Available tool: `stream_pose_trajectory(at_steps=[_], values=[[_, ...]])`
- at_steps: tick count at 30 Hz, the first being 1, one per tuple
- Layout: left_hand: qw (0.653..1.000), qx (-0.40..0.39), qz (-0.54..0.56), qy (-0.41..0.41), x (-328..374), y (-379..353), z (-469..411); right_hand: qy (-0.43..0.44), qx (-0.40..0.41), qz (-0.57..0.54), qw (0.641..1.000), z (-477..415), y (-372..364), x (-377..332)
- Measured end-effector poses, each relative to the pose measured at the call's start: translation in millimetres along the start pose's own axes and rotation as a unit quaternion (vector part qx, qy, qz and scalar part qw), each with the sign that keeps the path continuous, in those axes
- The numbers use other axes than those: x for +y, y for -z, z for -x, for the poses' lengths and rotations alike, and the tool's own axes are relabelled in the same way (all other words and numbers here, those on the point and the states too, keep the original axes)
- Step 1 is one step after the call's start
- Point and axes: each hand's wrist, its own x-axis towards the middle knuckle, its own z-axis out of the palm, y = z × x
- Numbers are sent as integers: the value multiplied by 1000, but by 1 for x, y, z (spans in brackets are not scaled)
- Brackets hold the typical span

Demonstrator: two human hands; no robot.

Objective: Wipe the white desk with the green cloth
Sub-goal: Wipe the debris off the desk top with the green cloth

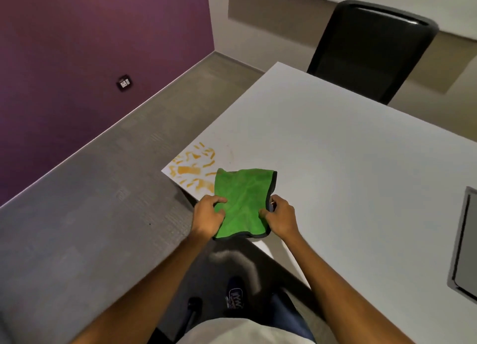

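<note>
A green cloth (241, 203) with a dark hem is stretched between both hands above the near left corner of the white desk (335, 158). My left hand (207, 216) pinches its left edge, and my right hand (281, 216) grips its right edge. Orange-yellow smears (193, 167) cover the desk's left corner, just beyond the cloth and partly under its far edge.
A black office chair (369, 49) stands at the desk's far side. A grey recessed panel (464, 243) sits in the desk at the right edge. Grey carpet floor (90, 202) and a purple wall (77, 47) with a socket lie to the left. My shoe (235, 296) shows below.
</note>
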Motion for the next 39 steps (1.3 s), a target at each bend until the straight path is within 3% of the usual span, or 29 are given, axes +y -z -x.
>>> stream_pose_trajectory(at_steps=[7, 15, 18, 22, 25, 28, 39], values=[[999, 27, 12, 38, -25, 4, -13, 7, -54, 49, 997, -30, -28, -21], [995, -26, -67, 71, -59, -16, -62, 25, -97, 69, 993, -88, -62, -14], [981, -45, -169, 82, -72, -31, -80, 21, -103, 100, 989, -108, -69, -2], [964, -79, -255, -7, -82, -60, -87, 1, -18, 135, 991, -132, -69, 18], [953, -81, -285, -70, -85, -83, -101, 50, 50, 163, 984, -146, -68, 34], [947, -54, -308, -76, -89, -102, -119, 118, 103, 218, 963, -158, -71, 44], [934, 52, -311, -165, -109, -134, -136, 169, 27, 319, 932, -209, -91, 58]])
